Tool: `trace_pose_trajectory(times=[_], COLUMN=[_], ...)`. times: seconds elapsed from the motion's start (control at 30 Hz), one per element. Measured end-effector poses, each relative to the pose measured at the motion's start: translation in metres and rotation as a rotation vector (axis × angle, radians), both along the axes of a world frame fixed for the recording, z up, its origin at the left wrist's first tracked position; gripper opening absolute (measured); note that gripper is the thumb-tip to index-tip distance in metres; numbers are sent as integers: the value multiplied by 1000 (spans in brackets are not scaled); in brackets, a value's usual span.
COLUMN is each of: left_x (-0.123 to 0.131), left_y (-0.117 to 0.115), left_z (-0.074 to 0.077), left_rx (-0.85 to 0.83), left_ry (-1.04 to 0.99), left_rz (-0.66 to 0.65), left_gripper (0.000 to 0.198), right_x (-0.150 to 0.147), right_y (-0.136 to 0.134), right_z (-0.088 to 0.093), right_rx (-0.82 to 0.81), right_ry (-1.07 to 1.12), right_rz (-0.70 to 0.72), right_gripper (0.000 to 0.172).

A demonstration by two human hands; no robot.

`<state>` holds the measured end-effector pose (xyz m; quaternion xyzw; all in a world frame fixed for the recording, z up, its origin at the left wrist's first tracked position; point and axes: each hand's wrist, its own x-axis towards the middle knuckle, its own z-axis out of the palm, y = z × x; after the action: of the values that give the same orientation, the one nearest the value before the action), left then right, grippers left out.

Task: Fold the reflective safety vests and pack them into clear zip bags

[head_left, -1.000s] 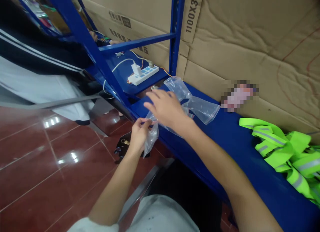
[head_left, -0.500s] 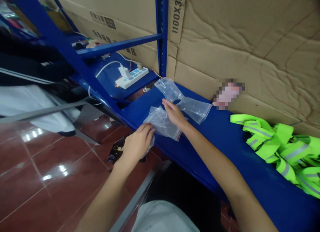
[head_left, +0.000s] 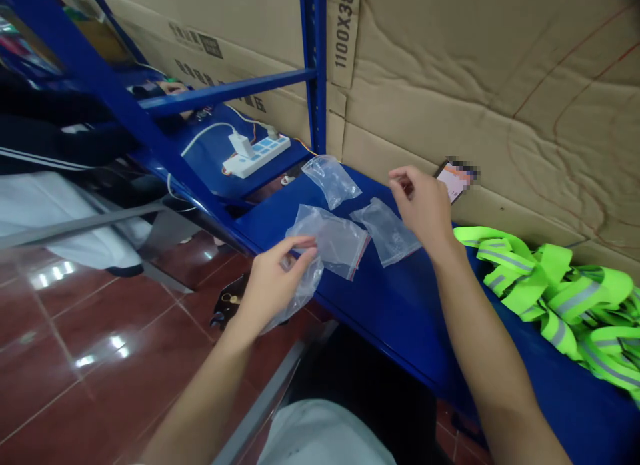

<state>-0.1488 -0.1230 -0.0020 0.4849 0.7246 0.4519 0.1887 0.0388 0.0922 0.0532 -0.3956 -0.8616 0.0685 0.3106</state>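
My left hand (head_left: pixel 273 278) is at the front edge of the blue table (head_left: pixel 370 325), thumb and fingers closed on a clear plastic bag (head_left: pixel 307 285) that hangs partly past the edge. Just beyond it lies another clear bag (head_left: pixel 337 241) with a red strip along its zip end. Farther back are a third bag (head_left: pixel 333 181) near the wall and a fourth bag (head_left: pixel 387 231) to the right. My right hand (head_left: pixel 425 205) hovers above that right-hand bag, fingers loosely bent and thumb apart, with nothing visible in them.
Fluorescent yellow-green reflective straps (head_left: pixel 555 291) are heaped on the right of the table. A phone (head_left: pixel 453 181) leans against the cardboard wall (head_left: pixel 425 85). Left of the blue frame post (head_left: pixel 314 71) sits a white power strip (head_left: pixel 257 157). A co-worker's sleeve (head_left: pixel 55 141) shows at far left.
My right hand has moved right and up, off the bags toward the phone. The bags now lie apart, the right one shifted nearer. My left hand stays at the edge with its bag.
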Motion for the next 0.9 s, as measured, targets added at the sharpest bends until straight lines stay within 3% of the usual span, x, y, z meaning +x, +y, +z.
trace_pose_trajectory(times=[0.07, 0.17, 0.27, 0.37, 0.47, 0.57, 0.67, 0.8, 0.9], left_x=[1, 3, 5, 7, 10, 16, 17, 11, 5], left_y=[3, 2, -1, 7, 20, 25, 18, 2, -5], left_z=[6, 14, 23, 29, 30, 27, 22, 22, 27], left_rx=[-42, -91, -89, -48, 26, 108, 115, 21, -72], left_ry=[-36, -71, -282, -444, -517, -564, -594, -622, -621], left_rz=[-47, -128, -169, -116, -94, -86, -99, -73, -65], left_gripper=[34, 32, 42, 51, 36, 26, 26, 40, 52], right_x=[-4, -10, -7, 1, 6, 8, 6, -3, -14], right_y=[1, 12, 11, -20, -60, -77, -68, -53, -53], right_z=[-2, -17, -23, -4, 24, 37, 32, 22, 21], right_rx=[-64, -337, -462, -375, -327, -427, -585, -880, -847], right_ry=[-51, -204, -213, -31, 34, 61, 173, 179, 253], right_rz=[-36, -128, -11, 212, 382, 528, 435, 544, 534], right_gripper=[38, 47, 40, 49, 54, 60, 53, 32, 25])
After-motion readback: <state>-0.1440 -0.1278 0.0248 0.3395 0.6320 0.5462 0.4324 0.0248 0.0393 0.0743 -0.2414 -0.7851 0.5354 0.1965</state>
